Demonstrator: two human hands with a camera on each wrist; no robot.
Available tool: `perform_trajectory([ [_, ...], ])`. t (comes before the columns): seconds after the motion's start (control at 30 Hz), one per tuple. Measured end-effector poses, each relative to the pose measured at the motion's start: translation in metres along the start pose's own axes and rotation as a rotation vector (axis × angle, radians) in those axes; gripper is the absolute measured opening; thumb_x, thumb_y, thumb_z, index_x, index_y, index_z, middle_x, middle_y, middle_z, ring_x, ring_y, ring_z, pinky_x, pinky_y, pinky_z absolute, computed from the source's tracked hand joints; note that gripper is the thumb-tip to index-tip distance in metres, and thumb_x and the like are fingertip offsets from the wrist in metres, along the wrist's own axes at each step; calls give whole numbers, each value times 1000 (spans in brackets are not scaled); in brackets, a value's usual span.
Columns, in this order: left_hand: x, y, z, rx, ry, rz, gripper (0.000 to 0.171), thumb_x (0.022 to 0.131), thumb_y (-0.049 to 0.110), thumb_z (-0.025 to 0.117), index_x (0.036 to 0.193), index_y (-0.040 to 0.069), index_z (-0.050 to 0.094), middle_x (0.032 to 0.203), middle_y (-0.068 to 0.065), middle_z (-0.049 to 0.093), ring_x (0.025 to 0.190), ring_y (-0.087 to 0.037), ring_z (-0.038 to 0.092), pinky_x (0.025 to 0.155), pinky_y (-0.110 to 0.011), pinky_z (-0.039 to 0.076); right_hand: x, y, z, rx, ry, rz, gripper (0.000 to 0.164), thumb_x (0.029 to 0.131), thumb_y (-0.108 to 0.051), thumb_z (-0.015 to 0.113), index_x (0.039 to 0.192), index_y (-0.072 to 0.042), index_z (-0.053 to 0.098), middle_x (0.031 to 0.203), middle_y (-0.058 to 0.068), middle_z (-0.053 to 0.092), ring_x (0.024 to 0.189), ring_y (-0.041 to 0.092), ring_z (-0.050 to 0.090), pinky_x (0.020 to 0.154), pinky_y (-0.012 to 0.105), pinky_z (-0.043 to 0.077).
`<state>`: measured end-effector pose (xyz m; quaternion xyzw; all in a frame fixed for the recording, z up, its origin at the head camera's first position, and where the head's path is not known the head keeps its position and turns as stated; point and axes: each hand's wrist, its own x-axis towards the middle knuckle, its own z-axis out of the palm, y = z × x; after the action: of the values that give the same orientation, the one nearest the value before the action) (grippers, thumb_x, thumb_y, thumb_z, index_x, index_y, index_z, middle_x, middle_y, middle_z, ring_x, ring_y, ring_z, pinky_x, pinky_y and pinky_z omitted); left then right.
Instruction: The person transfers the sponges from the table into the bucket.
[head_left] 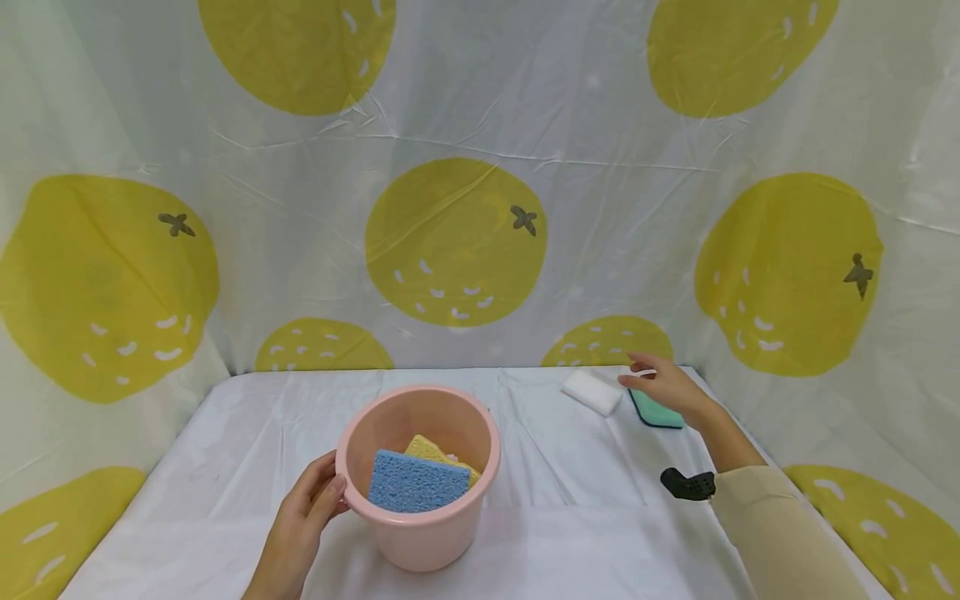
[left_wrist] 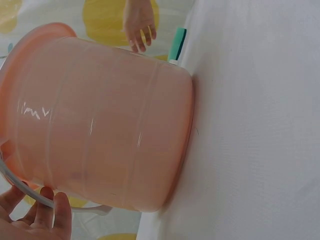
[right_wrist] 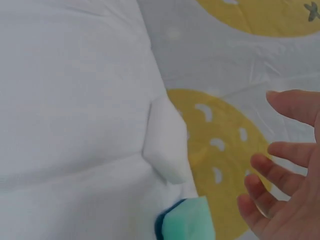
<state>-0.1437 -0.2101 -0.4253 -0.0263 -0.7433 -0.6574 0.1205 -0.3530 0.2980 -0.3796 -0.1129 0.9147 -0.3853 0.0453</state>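
A pink plastic bucket (head_left: 427,542) stands upright at the front middle of the table. Inside it, a blue sponge (head_left: 418,483) leans in front of a yellow sponge (head_left: 429,448); whatever lies beneath them is hidden. My left hand (head_left: 300,512) grips the bucket's left rim, and in the left wrist view its fingers (left_wrist: 61,215) are bent by the grey handle (left_wrist: 30,192). Over the back right of the table, my right hand (head_left: 667,387) hovers with spread fingers and holds nothing. Below it lie a white sponge (head_left: 592,392) and a green sponge (head_left: 658,412) with a dark edge.
White cloth (head_left: 570,533) covers the table. A curtain (head_left: 600,250) printed with yellow fruit rises at the back and both sides. Near my right sleeve (head_left: 772,525) is a black strap piece (head_left: 687,485).
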Motion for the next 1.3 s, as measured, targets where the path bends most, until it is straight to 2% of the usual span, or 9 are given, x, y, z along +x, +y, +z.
perform_trajectory([
  [0.17, 1, 1, 0, -1, 2, -23, 45, 111, 24, 53, 149, 2, 48, 142, -19, 54, 114, -10, 61, 89, -23, 54, 1, 16, -1, 21, 28, 30, 89, 103, -46, 63, 159, 9, 22, 151, 33, 37, 137, 53, 36, 108, 64, 38],
  [0.4, 1, 0, 0, -1, 2, -10, 44, 111, 23, 52, 149, 1, 48, 141, -19, 54, 114, -11, 61, 89, -24, 55, 0, 33, 0, 72, 59, 68, 89, 104, -43, 63, 161, 7, 16, 154, 34, 32, 141, 53, 29, 109, 65, 35],
  [0.57, 1, 1, 0, -7, 3, -23, 45, 111, 24, 53, 149, 2, 48, 142, -18, 54, 115, -12, 61, 90, -24, 54, 5, 48, 4, 76, 123, 112, 88, 104, -43, 63, 162, 4, 18, 154, 35, 32, 141, 53, 29, 111, 67, 32],
  [0.77, 1, 1, 0, -14, 0, -27, 44, 110, 25, 53, 149, 4, 49, 142, -17, 54, 116, -13, 61, 90, -24, 54, 10, 68, 15, -31, 208, 163, 82, 103, -40, 63, 157, 9, 25, 150, 36, 37, 137, 54, 34, 110, 66, 33],
  [1.0, 2, 0, -1, -12, -6, -27, 44, 110, 26, 53, 149, 5, 49, 142, -16, 55, 117, -14, 60, 91, -24, 54, 12, 74, 22, -112, 307, 198, 82, 100, -38, 66, 153, 13, 29, 146, 38, 40, 133, 57, 37, 109, 66, 34],
  [1.13, 2, 0, -1, -14, -5, -24, 43, 110, 25, 54, 149, 6, 50, 141, -15, 55, 117, -15, 60, 91, -24, 54, 14, 79, 27, -165, 324, 228, 90, 97, -43, 68, 153, 15, 28, 147, 43, 34, 131, 63, 32, 106, 69, 32],
  [1.3, 2, -1, -1, -19, -2, -11, 42, 110, 23, 54, 148, 4, 51, 140, -17, 56, 116, -17, 61, 91, -25, 54, 15, 86, 38, -186, 371, 300, 99, 92, -41, 73, 150, 21, 22, 144, 48, 22, 127, 67, 25, 100, 70, 32],
])
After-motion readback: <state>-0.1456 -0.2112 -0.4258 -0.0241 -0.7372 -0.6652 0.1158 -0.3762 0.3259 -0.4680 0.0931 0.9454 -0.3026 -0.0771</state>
